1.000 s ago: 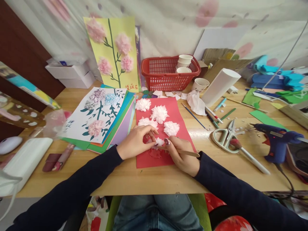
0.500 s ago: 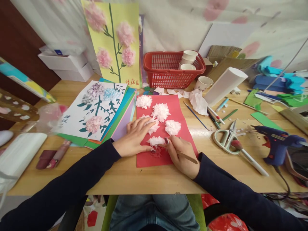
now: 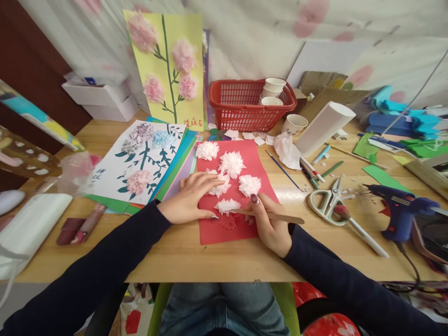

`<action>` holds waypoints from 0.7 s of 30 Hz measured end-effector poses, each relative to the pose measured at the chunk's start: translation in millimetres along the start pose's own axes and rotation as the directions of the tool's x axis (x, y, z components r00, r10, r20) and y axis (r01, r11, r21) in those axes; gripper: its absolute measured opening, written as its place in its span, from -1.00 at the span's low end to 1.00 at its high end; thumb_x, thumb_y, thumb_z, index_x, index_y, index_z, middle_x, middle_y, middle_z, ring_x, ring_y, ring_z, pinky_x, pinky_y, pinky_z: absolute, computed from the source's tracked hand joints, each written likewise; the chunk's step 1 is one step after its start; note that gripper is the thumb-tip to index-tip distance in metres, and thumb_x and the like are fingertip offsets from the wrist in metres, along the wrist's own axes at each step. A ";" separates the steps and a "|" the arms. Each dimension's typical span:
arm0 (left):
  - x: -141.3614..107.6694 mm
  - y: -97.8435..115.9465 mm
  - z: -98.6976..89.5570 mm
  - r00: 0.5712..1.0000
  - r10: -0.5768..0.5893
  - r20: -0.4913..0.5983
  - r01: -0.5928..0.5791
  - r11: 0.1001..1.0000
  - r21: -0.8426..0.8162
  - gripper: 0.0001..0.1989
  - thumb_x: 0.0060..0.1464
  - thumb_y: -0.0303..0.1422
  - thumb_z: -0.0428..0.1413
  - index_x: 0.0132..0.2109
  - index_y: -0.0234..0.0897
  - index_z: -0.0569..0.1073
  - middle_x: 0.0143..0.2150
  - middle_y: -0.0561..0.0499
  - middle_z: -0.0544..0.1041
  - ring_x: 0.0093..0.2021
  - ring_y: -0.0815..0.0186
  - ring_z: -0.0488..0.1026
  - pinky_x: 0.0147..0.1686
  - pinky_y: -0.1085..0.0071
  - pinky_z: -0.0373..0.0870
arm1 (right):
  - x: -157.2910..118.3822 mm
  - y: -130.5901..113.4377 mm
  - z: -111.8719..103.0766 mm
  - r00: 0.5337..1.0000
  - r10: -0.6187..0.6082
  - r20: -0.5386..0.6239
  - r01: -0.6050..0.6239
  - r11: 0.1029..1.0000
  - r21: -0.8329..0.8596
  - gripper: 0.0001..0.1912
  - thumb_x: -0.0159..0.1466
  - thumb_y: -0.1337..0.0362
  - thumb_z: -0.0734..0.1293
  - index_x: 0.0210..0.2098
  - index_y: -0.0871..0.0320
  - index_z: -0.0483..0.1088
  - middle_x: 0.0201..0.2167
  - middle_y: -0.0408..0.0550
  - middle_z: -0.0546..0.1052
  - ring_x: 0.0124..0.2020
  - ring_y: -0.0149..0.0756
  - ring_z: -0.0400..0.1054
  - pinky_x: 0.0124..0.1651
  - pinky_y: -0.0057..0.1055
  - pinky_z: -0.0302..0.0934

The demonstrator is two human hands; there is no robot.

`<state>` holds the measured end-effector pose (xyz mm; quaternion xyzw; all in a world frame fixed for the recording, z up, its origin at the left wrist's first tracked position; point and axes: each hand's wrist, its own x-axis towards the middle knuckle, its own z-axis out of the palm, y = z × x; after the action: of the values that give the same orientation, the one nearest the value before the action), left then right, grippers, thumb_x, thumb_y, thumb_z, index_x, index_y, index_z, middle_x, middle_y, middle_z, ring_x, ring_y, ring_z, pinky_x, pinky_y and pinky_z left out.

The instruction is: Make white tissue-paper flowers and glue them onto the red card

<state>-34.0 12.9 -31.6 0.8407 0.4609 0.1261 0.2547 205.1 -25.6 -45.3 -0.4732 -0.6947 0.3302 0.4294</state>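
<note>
A red sheet of paper (image 3: pixel 217 233) lies on the table with several fluffy white paper flowers on it, one of them a full round bloom (image 3: pixel 232 164). My right hand (image 3: pixel 273 221) pinches a thin wooden stick (image 3: pixel 287 218), its tip at the edge of a partial row of white paper petals (image 3: pixel 227 205). Below those petals is a wet-looking darker patch (image 3: pixel 228 222). My left hand (image 3: pixel 189 198) rests flat with fingers spread over the sheet's left edge, its fingertips by another white flower (image 3: pixel 219 185) and its thumb near the petals.
Left is a stack of coloured paper topped by a white flower picture (image 3: pixel 105 172). Behind stand a yellow flower picture (image 3: pixel 192 37), a red basket (image 3: pixel 245 119) and a paper cup (image 3: pixel 294 124). Scissors (image 3: pixel 327 205), a brush (image 3: pixel 367 235) and a blue glue gun (image 3: pixel 397 210) lie right.
My right hand has shifted slightly right and down, and the wooden stick has turned to lie flatter. The petals stay on the sheet. My left hand has barely moved.
</note>
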 end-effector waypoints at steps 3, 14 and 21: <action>0.2 1.4 -1.2 1.000 -0.006 0.001 0.006 1.000 0.014 -0.27 -0.05 -0.23 0.34 0.27 -0.03 0.31 0.39 -0.12 0.21 0.39 -0.10 0.02 0.29 -0.17 -0.07 | -2.1 1.7 -3.1 1.000 -0.013 -0.008 0.014 0.999 0.036 -0.53 0.46 0.06 0.11 -0.52 0.11 0.27 -0.64 -0.16 0.37 -0.62 -0.39 0.26 -0.50 -0.43 0.14; -31.6 -25.4 -66.7 0.834 -0.295 -0.466 0.241 0.955 -0.173 -0.74 0.17 -0.32 0.02 -0.07 -0.22 0.55 -0.20 -0.03 0.65 -0.13 0.18 0.56 -0.04 0.27 0.43 | 0.4 -0.5 -4.1 0.999 -0.033 -0.038 0.040 0.980 0.197 -0.49 0.46 0.06 0.13 -0.56 0.13 0.31 -0.70 -0.14 0.41 -0.68 -0.40 0.30 -0.57 -0.46 0.17; -68.3 -94.1 -110.5 0.449 -0.737 -0.505 0.861 0.508 0.025 -0.84 -0.07 -0.25 0.20 -0.44 -0.27 0.50 -0.31 -0.15 0.63 -0.10 -0.05 0.54 -0.09 0.20 0.37 | 1.6 -0.8 -3.8 0.997 -0.077 -0.032 0.081 0.984 0.158 -0.50 0.45 0.06 0.12 -0.56 0.12 0.28 -0.68 -0.13 0.40 -0.64 -0.39 0.29 -0.54 -0.45 0.17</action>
<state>-187.4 32.0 11.4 0.4944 0.8610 0.1060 0.0539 207.9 -24.1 -42.5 -0.4137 -0.6788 0.3610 0.4875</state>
